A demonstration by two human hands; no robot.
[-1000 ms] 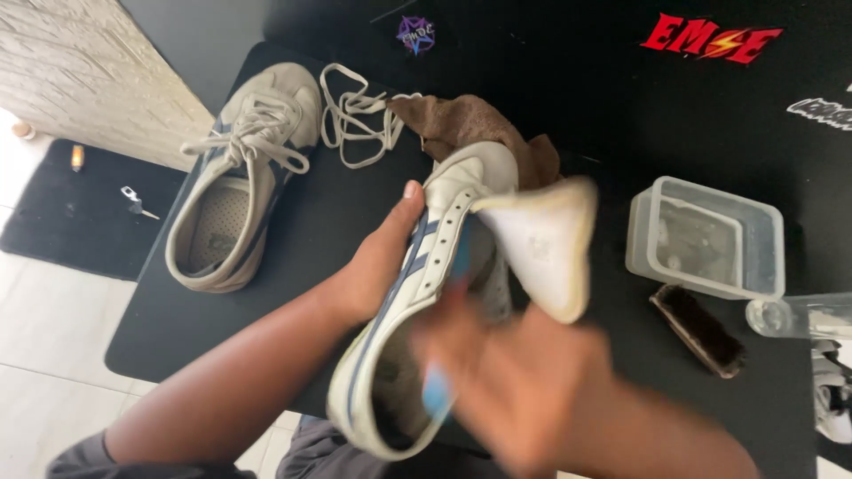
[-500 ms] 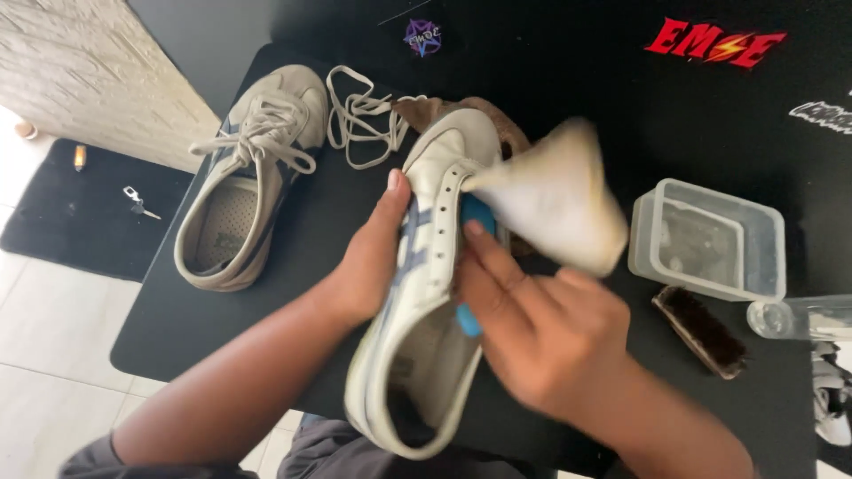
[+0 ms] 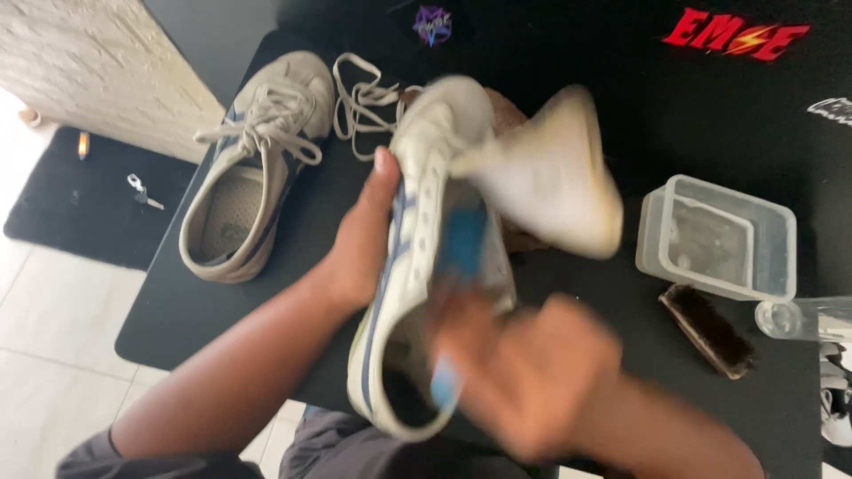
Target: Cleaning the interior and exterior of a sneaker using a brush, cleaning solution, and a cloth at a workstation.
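While the left hand (image 3: 359, 244) grips the white shoe (image 3: 417, 266) steady, its tongue (image 3: 555, 182) is flipped clear. The blurred right hand (image 3: 524, 377) clasps a blue brush (image 3: 457, 284) inside.

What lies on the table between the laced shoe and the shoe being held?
In the head view, a loose white shoelace lies between the laced shoe and the held shoe, on the black table.

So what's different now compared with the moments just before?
The right hand has pulled back toward the heel of the unlaced shoe, dragging the blue brush along the inside; it is blurred with motion. The shoe's toe has tipped a little further away. The left hand grips the shoe's side as before. The laced shoe, loose laces, clear tub and dark brush have not moved.
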